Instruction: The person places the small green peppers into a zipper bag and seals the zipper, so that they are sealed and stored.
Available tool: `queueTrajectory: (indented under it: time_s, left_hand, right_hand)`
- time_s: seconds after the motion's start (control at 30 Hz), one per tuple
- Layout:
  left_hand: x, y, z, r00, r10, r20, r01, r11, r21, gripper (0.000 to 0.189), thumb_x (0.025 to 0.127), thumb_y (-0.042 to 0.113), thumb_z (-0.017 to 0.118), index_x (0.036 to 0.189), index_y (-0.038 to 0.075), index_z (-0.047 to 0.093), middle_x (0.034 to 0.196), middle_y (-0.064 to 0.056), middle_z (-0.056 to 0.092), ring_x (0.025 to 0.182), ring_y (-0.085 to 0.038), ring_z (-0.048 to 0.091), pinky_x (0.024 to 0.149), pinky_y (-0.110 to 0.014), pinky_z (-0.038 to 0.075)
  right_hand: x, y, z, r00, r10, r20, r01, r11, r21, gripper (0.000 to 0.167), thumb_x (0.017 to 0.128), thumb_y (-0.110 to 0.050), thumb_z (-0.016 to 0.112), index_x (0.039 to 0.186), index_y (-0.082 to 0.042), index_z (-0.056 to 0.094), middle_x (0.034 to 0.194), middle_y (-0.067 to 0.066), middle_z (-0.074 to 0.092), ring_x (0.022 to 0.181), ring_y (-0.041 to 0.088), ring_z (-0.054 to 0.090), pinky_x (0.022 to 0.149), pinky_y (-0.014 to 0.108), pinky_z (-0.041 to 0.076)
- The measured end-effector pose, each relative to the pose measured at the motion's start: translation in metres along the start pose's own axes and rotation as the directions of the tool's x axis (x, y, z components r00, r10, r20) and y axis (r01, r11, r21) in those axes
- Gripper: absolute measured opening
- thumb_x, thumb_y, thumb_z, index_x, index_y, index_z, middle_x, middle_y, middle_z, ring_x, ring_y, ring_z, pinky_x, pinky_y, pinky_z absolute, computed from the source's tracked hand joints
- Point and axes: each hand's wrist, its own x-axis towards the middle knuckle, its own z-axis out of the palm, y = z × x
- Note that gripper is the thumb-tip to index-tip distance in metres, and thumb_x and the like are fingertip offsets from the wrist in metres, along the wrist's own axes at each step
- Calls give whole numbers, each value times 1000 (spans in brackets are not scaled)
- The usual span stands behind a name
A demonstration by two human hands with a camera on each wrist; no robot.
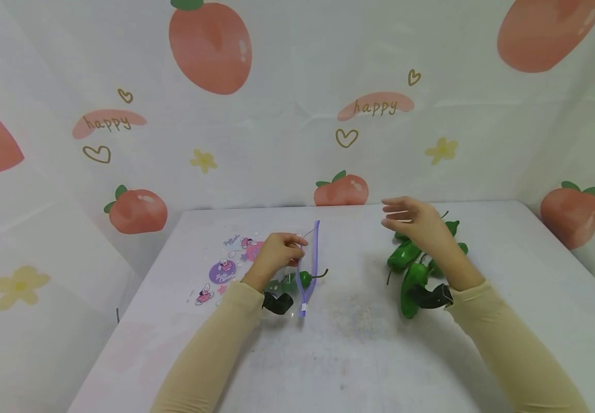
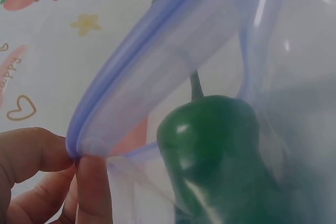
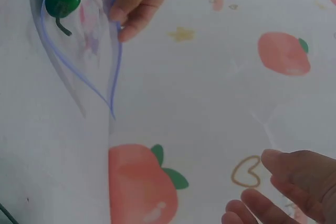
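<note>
My left hand pinches the purple zip edge of a clear printed zip bag, whose mouth gapes toward the right. Inside the bag lies a green pepper, its stem pointing out at the opening. In the head view that stem reaches past the purple edge. My right hand is raised above a pile of green peppers, fingers apart and holding nothing. The right wrist view shows the right hand with a gap between thumb and fingers, away from the bag.
The peppers lie heaped on the right half of the white table. Cartoon prints mark the bag's flat part at left. A peach-patterned cloth hangs behind the table. Black wrist devices sit on both forearms.
</note>
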Motion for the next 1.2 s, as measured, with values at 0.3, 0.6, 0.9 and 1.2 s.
queueTrajectory:
  time_s: [0.3,0.6,0.9,1.2]
  left_hand:
    - [0,0,1,1000,-1,-6,1,1000,-2,27,83,-2,65,109,-2,69,77,-6,62,65,-14,57,68,-28,59]
    - [-1,0,1,1000,1,-6,0,1000,6,27,84,0,65,110,-2,69,77,-6,61,64,-15,57,68,-29,59]
    - [-2,1,0,1000,19,-19,-20,1000,-10,27,82,-1,66,109,-3,70,77,-4,61,64,-12,57,67,-29,59]
    - [-3,2,-1,1000,14,-11,-14,1000,-9,26,83,-1,66,109,-3,69,77,-4,60,65,-12,57,68,-28,59]
  right_hand:
    - [-3,8,-11,999,-21,-34,23,999,41,53,93,-33,64,140,-11,50,134,16,57,121,32,57,93,33,49]
    - [-11,17,-17,999,-50,7,49,998,39,56,96,-31,60,143,-7,44,138,21,51,126,38,51,100,50,45]
    - [-20,33,-17,998,-65,-12,66,997,30,54,96,-30,59,141,-5,45,140,21,50,127,41,48,101,59,40]
    - [-29,47,-18,989,-136,-59,135,991,-15,48,95,-24,62,138,-7,50,136,18,54,126,9,51,96,3,36]
